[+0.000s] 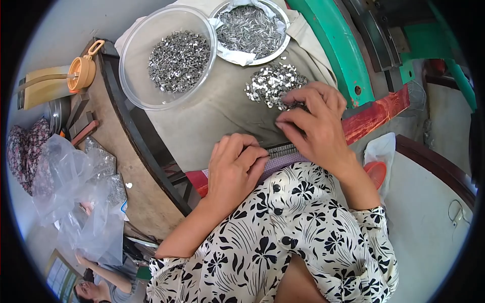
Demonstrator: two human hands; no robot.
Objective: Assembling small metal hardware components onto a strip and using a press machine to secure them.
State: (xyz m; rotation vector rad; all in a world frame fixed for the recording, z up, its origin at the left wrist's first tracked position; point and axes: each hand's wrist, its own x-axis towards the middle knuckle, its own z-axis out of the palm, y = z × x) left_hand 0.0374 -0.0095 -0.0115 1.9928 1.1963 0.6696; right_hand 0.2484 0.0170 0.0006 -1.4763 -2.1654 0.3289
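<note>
My left hand (233, 164) is closed in a pinch at the left end of a narrow, dark ridged strip (284, 150) that lies along the near edge of the cloth. Whatever is between its fingertips is too small to make out. My right hand (318, 123) hovers over the cloth, thumb and forefinger tips together, with the other fingers curled above. Its pinch also hides anything it holds. Just beyond those fingers lies a loose pile of small shiny metal pieces (270, 87). Part of the pile is covered by my right hand.
A clear plastic tub (126, 76) of small metal bits and a white bowl (287, 36) of thin metal pieces stand on the cloth (202, 129). Green machinery (336, 48) borders the right. Plastic bags (76, 177) crowd the left bench (134, 166); another person (108, 278) is at lower left.
</note>
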